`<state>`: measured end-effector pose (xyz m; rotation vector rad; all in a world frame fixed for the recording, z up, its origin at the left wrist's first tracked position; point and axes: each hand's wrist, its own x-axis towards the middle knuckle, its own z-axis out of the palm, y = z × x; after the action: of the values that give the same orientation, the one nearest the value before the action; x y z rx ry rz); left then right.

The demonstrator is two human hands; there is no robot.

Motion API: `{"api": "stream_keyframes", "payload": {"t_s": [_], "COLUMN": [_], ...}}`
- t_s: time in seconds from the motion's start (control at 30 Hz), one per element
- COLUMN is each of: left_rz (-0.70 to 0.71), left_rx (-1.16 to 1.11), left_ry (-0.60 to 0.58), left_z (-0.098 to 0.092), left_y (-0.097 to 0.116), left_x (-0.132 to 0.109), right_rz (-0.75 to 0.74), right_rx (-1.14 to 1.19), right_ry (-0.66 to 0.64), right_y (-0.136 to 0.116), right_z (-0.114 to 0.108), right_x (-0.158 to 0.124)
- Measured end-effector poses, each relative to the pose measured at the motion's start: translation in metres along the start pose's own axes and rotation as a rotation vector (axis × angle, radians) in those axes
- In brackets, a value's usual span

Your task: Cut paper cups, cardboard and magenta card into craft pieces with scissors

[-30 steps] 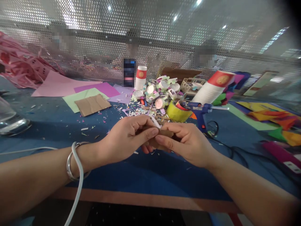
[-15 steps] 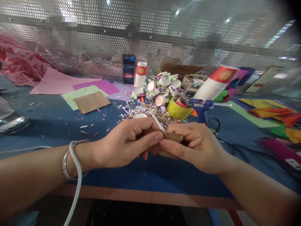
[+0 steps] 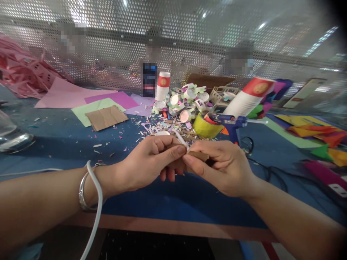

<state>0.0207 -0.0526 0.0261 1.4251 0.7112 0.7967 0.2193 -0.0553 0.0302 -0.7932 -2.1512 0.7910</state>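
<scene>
In the head view: with the left hand [image 3: 151,159], pinching a small piece of brown cardboard [image 3: 199,155] between thumb and curled fingers; with the right hand [image 3: 225,162], pinching the same piece farther right, thumb tips close together. Held between both hands, over the near part of the blue table [image 3: 176,202]. Showing just beyond the fingers, a white stick [image 3: 181,138], hard to tell whether gripped. Farther back, beside the blue glue gun [image 3: 232,122], a yellow round container [image 3: 204,127] with something red inside. Behind that, tilted and nested, a stack of paper cups [image 3: 245,101]. At far left, partly in view, a clear glass vessel [image 3: 13,135].
</scene>
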Motion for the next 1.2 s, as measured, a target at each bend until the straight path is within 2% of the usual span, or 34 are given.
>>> {"api": "stream_keyframes", "payload": {"t_s": [0.1,0.17,0.37,0.47,0.63,0.73,0.93,1.1,1.2], "left_rz": [-0.037,-0.073,-0.161,-0.144,0.005,0.029,-0.016,-0.081,-0.147], "left_rx": [-0.006,-0.007,0.033,0.105,0.162,0.155,0.069,-0.048,-0.089], "left_ry": [0.018,-0.014,-0.22,-0.293,-0.188,-0.15,-0.099,-0.078,-0.067], "left_z": [-0.004,-0.008,-0.026,-0.031,-0.025,-0.018,-0.009,-0.007,-0.009], "left_y": [-0.003,-0.003,0.004,0.006,0.002,0.001,0.002,-0.004,-0.005], "left_x": [0.005,0.007,0.012,0.012,0.01,0.007,0.003,0.005,0.007], "right_rz": [0.048,0.073,0.091,0.105,0.166,0.18,0.039,-0.018,-0.029], "right_rx": [-0.047,-0.027,0.043,0.049,0.137,0.157,0.129,-0.08,-0.064], "right_ry": [0.016,-0.005,-0.077,-0.104,-0.127,-0.141,-0.083,-0.002,-0.011], "right_y": [0.007,0.01,0.009,0.008,0.008,0.006,0.003,0.006,0.011], "right_z": [0.001,0.0,-0.004,-0.005,-0.006,-0.006,-0.006,-0.004,-0.004], "right_x": [0.001,0.002,0.005,0.004,0.004,0.004,-0.001,-0.002,0.0]}}
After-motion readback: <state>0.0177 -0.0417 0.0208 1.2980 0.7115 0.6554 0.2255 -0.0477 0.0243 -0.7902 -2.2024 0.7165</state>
